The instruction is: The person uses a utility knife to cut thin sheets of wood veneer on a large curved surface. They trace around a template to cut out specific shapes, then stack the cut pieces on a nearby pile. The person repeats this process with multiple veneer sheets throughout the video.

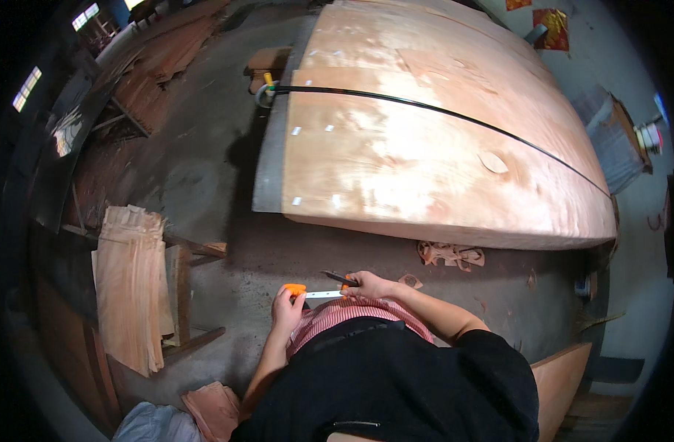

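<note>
One white strip (324,295) between hands, left (284,310) pinching orange piece (295,288), right (368,286) gripping dark tool (338,277), room before wood edge (396,225)

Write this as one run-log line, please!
left hand holds orange rounded object; right hand holds dark pointed tool; flat white strip spans between hands; pale wooden sheets stacked at left

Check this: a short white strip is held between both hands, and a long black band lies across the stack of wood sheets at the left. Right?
Not quite: the head view shows the long black band lying across the large pale wooden surface, not the stack of wood sheets. The short white strip is held between the left hand and the right hand.
</note>
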A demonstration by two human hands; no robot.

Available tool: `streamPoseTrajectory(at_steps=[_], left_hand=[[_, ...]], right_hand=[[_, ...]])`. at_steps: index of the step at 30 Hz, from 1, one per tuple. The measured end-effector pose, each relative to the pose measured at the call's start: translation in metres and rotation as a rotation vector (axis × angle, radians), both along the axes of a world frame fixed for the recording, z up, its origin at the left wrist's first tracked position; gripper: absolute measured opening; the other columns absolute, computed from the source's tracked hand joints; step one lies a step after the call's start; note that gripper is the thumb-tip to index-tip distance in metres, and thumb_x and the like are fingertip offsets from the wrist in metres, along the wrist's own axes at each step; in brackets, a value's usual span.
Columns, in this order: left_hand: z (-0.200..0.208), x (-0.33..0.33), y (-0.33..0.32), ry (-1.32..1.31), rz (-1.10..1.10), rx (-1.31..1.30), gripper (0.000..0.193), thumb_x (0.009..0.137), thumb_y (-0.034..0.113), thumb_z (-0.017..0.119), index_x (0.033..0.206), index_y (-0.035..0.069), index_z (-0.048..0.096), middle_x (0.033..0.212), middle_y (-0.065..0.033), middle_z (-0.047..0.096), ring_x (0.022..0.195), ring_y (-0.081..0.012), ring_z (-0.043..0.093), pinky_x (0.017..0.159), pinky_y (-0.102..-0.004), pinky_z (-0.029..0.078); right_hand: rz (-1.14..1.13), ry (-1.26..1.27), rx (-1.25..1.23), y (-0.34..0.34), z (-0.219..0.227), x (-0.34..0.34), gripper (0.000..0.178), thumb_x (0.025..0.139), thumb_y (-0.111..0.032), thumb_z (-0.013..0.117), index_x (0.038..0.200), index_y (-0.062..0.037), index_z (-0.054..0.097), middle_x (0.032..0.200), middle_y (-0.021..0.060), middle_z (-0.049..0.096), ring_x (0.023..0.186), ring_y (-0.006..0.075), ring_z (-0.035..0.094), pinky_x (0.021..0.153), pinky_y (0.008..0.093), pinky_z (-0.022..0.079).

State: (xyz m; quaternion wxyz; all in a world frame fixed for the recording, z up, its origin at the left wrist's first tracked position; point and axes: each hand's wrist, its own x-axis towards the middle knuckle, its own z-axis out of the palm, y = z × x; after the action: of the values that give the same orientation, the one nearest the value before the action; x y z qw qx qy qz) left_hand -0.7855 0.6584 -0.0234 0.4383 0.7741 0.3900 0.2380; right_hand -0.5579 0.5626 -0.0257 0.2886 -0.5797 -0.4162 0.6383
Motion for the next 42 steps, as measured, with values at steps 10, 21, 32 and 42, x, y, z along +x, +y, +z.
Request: streamPoseTrajectory(at_steps=[10, 21, 32, 42], left_hand=[[-0.005, -0.132, 0.136, 0.056, 0.163, -0.113, 0.015, 0.075, 0.012, 0.059, 0.085, 0.000, 0.058, 0.084, -0.0121, 0.056, 0.076, -0.0260, 0.056, 0.068, -0.0320, 0.044], [-0.021, -0.126, 0.327, -0.056, 0.303, -0.321, 0.018, 0.079, 0.013, 0.059, 0.091, 0.001, 0.060, 0.082, -0.0074, 0.062, 0.071, -0.0126, 0.056, 0.066, -0.0251, 0.044], [-0.035, -0.061, 0.499, 0.203, 0.119, -0.603, 0.020, 0.084, 0.016, 0.053, 0.096, 0.001, 0.058, 0.076, -0.0035, 0.058, 0.066, -0.0097, 0.050, 0.060, -0.0224, 0.041], [-0.094, 0.033, 0.579, 0.297, -0.342, -0.598, 0.021, 0.078, 0.020, 0.060, 0.090, 0.002, 0.059, 0.080, -0.0088, 0.061, 0.069, -0.0174, 0.058, 0.063, -0.0272, 0.045]], right_hand=[[0.264, -0.165, 0.091, 0.180, 0.024, -0.112, 0.025, 0.080, -0.027, 0.060, 0.084, -0.0025, 0.058, 0.066, 0.0097, 0.055, 0.063, 0.0173, 0.049, 0.060, 0.0312, 0.041], [0.211, -0.083, 0.064, 0.362, -0.028, -0.095, 0.015, 0.081, -0.017, 0.057, 0.081, -0.0023, 0.058, 0.065, 0.0076, 0.059, 0.061, 0.0156, 0.055, 0.057, 0.0288, 0.043], [-0.576, 0.033, 0.303, 0.555, -0.034, 0.023, 0.017, 0.083, -0.020, 0.056, 0.083, -0.0038, 0.057, 0.066, 0.0002, 0.054, 0.058, 0.0072, 0.049, 0.055, 0.0222, 0.041], [-1.008, -0.184, 0.142, 0.698, -0.069, 0.114, 0.016, 0.083, -0.020, 0.056, 0.089, -0.0049, 0.060, 0.062, -0.0028, 0.051, 0.055, 0.0053, 0.045, 0.052, 0.0204, 0.036]])
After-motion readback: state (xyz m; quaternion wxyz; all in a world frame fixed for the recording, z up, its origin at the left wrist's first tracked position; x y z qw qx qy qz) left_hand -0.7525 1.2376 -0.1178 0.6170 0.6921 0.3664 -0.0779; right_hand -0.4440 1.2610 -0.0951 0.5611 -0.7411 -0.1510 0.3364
